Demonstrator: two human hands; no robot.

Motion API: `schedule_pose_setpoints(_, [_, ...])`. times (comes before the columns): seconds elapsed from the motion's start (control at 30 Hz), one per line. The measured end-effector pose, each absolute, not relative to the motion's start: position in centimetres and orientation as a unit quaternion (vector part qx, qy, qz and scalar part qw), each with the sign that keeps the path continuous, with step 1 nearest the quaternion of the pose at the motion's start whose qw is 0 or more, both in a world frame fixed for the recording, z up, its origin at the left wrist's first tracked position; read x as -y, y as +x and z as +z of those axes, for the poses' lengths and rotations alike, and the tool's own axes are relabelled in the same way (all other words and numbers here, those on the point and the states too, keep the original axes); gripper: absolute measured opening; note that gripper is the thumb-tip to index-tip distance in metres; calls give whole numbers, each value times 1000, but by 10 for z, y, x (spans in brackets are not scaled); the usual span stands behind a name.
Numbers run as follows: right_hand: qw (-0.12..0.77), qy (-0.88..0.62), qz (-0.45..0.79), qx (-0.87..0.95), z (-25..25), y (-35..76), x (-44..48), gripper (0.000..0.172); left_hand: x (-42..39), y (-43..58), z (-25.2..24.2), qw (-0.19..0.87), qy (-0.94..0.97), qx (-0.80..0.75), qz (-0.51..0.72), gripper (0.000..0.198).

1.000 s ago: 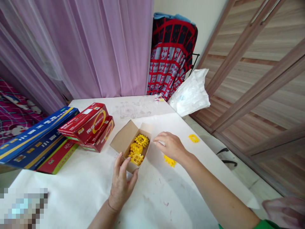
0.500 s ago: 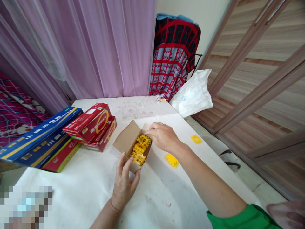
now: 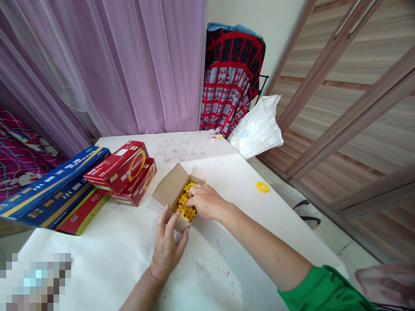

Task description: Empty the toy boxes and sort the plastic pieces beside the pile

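Observation:
An open cardboard box (image 3: 171,186) stands on the table with its flaps raised. Inside it lie several yellow toothed plastic building blocks (image 3: 188,214), some with window-like openings. My left hand (image 3: 167,246) grips the near end of the box, fingers on the left wall and thumb at the near right corner. Over the box's right wall, my right hand (image 3: 207,201) reaches in with bent fingers closed on the yellow blocks; its fingertips are partly hidden among them. Another yellow block (image 3: 262,187), a square frame shape, lies on the table to the right.
Red boxes (image 3: 116,166) are stacked at the left, beside long blue boxes (image 3: 58,185). A white plastic bag (image 3: 256,127) hangs at the table's far right edge. A small wrapper (image 3: 216,134) lies near the far edge of the white tabletop (image 3: 106,259).
My right hand has moved from the box's far end down onto the blocks inside. The loose yellow piece near my right wrist no longer shows; my forearm covers that spot. My left hand stays put.

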State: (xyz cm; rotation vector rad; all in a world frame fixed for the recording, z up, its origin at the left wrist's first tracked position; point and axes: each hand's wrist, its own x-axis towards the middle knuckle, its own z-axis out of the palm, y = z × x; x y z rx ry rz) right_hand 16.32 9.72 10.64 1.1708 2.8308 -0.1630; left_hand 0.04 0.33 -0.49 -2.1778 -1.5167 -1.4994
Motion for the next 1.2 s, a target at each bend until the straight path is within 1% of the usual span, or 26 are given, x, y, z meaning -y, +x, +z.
schedule_pose_setpoints(0.07, [61, 384, -44, -920, 106, 160, -95, 23, -3, 1, -5, 46, -711, 496, -496, 57])
schedule_pose_setpoints(0.1, [56, 383, -41, -921, 106, 159, -95, 22, -4, 1, -5, 46, -711, 496, -497, 57])
schedule_pose_setpoints(0.2, [9, 372, -42, -927, 107, 158, -93, 23, -4, 1, -5, 45, -713, 495, -495, 57])
schedule_pose_setpoints(0.27, [-3, 376, -42, -926, 108, 160, -93, 24, -4, 1, -4, 44, -713, 494, -495, 58])
schedule_pose_setpoints(0.67, [81, 377, -18, -922, 116, 150, -90, 19, -4, 0, -6, 50, -717, 489, -494, 58])
schedule_pose_setpoints(0.9, [10, 371, -21, -928, 110, 155, -90, 23, -3, 0, -4, 50, -722, 486, -489, 56])
schedule_pose_setpoints(1.07, [31, 355, 5, -934, 105, 152, -87, 19, -3, 0, -3, 47, -719, 488, -493, 56])
schedule_pose_setpoints(1.2, [49, 329, -21, -943, 105, 148, -84, 17, -4, 0, -4, 48, -719, 484, -496, 58])
